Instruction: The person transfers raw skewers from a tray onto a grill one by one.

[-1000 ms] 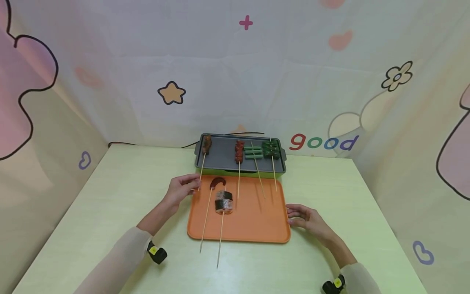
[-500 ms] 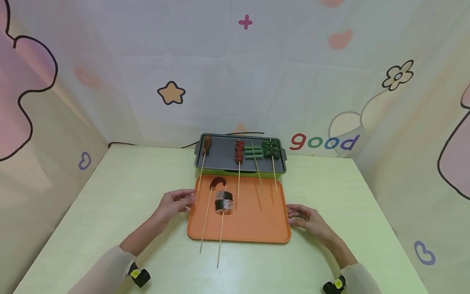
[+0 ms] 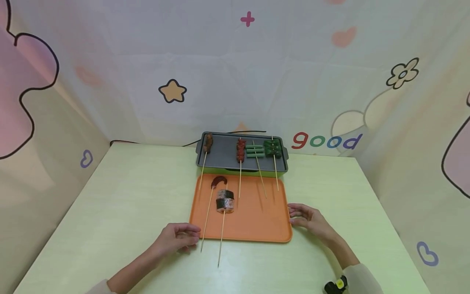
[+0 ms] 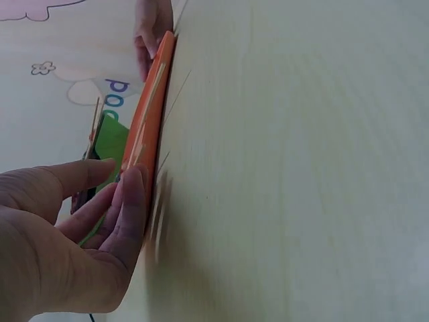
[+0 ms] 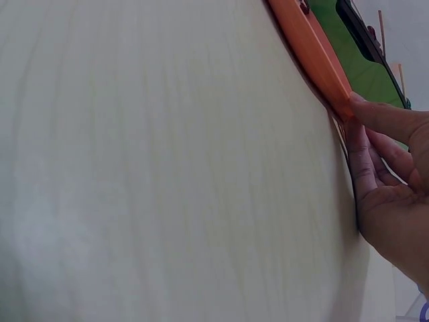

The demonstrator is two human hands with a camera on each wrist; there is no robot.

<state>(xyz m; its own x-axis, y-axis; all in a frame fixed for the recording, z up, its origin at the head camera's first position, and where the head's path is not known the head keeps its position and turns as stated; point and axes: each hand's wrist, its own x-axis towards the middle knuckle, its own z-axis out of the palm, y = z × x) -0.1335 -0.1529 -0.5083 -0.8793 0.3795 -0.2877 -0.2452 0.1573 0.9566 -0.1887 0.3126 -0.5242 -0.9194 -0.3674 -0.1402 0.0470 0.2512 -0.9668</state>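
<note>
Tray (image 3: 253, 224) flat on the table (image 3: 110, 196), just in front of the grill (image 3: 224, 149); left hand (image 3: 171, 241) at its near left corner, fingers loosely extended and touching, not wrapped round it; right hand (image 3: 312, 222) at the right edge, fingers fairly straight, tips against the rim, same loose contact; on the tray, left half: sausage (image 3: 218, 181) and roll (image 3: 225, 201) side by side, both sticks poking out past the near edge; on the grill, left to right: brown skewer (image 3: 208, 143), then after a gap red skewer (image 3: 240, 151), beans (image 3: 255, 151) and greens (image 3: 273, 148) close together, sticks hanging out over the tray; printed cloth (image 3: 220, 61) behind
</note>
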